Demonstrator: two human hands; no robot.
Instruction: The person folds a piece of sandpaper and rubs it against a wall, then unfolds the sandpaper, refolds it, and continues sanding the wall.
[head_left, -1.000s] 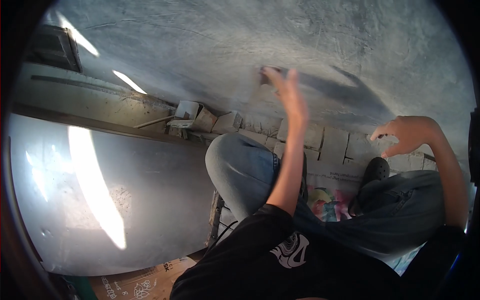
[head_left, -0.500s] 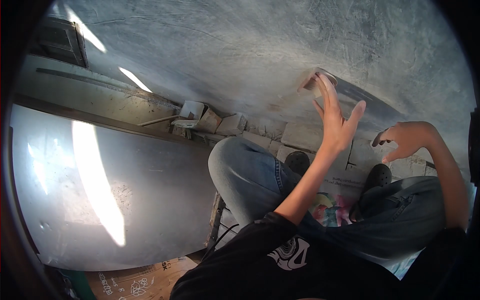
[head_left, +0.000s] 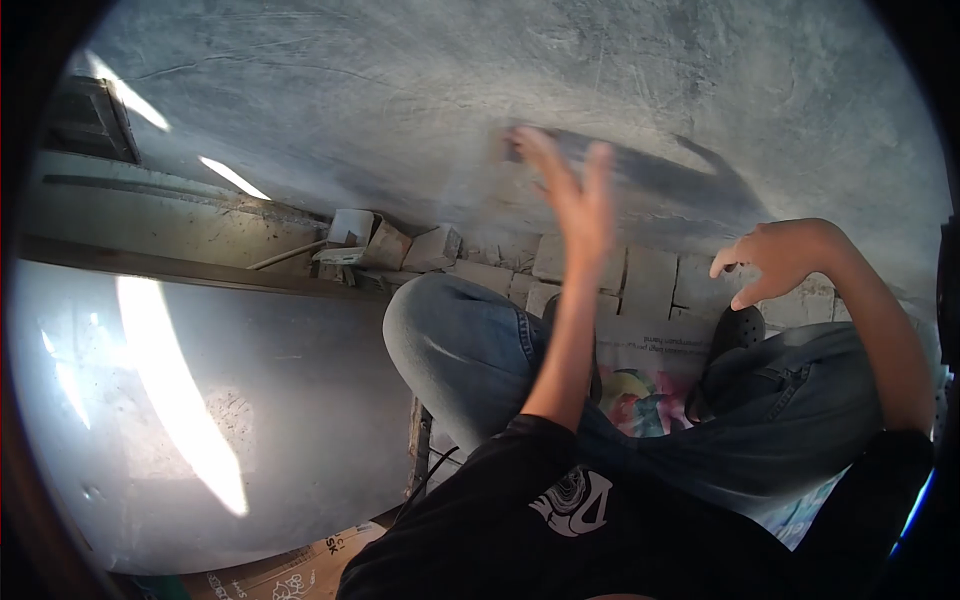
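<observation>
My left hand [head_left: 575,195] is blurred by motion, its fingers pressing a small brown piece [head_left: 512,145] flat against the grey plastered wall [head_left: 400,110]. The thumb is spread away from the other fingers. What the piece is made of cannot be told through the blur. A dark shadow lies on the wall to the right of this hand. My right hand [head_left: 790,262] hovers above my knee near the wall's foot, fingers apart and loosely bent, holding nothing.
Bricks [head_left: 650,283] and rubble run along the wall's foot. A large shiny metal sheet [head_left: 300,400] lies at left, with a wooden edge behind it. Cardboard [head_left: 270,575] shows at lower left. A printed mat [head_left: 650,400] is between my denim-covered legs.
My left hand has swept left along the wall with the brown piece. My right hand has shifted slightly left and up, while the whole view has shifted a little.
</observation>
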